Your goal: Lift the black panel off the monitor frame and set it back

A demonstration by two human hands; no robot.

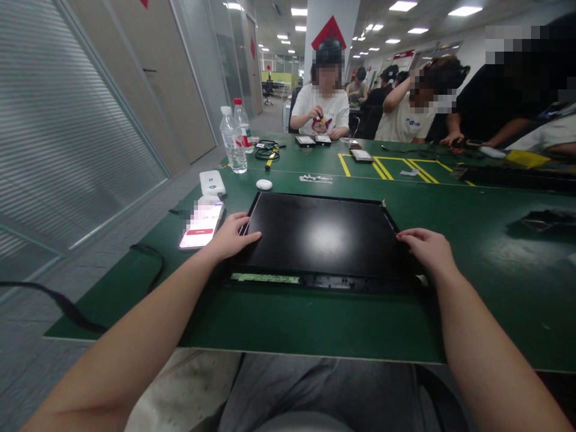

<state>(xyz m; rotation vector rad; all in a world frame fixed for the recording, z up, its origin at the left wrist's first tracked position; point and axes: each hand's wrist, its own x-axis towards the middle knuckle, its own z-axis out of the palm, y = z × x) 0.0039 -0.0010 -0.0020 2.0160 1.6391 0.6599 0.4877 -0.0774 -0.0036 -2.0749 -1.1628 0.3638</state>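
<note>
On the green table [315,324], a black panel [321,237] was laid flat, glossy face up, squarely before the person, presumably so that both side edges could be reached at once. The left hand [231,237] was rested open on the panel's left edge, and the right hand [427,249] was draped loosely over its right edge; nothing was clasped, the panel seemingly only steadied. A phone [201,225] was set just left of the panel, screen lit and readable. A green circuit strip [264,278] was exposed along the panel's near edge.
</note>
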